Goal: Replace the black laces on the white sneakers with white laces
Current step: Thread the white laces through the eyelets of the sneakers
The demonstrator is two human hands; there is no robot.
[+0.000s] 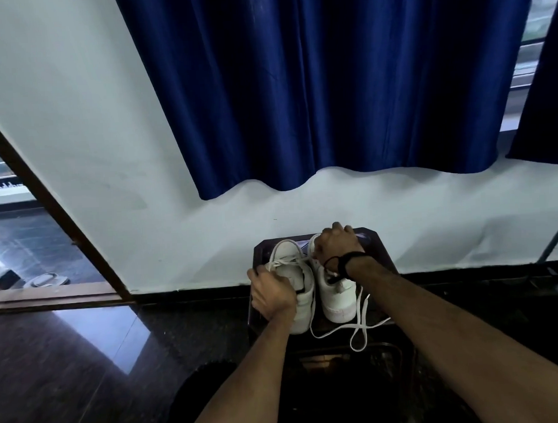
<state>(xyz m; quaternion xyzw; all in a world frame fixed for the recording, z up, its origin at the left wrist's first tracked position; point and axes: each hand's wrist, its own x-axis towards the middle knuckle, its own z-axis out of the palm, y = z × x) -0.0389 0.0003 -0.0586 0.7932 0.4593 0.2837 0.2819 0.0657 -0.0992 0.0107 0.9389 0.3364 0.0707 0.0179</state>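
Observation:
Two white sneakers stand side by side on a small dark table [375, 239], toes toward the wall. My left hand [271, 294] grips the side of the left sneaker [289, 259], which carries a white lace across its eyelets. My right hand [336, 240] is curled over the toe end of the right sneaker [337, 298]; what its fingers hold is hidden. A loose white lace [361, 323] trails from the right sneaker down over the table's near edge. A dark band sits on my right wrist.
The table stands against a white wall under a blue curtain [329, 81]. A wooden door frame [47, 202] opens at the left. Glossy dark floor [70, 364] lies around the table. A black tripod leg [557, 237] is at the far right.

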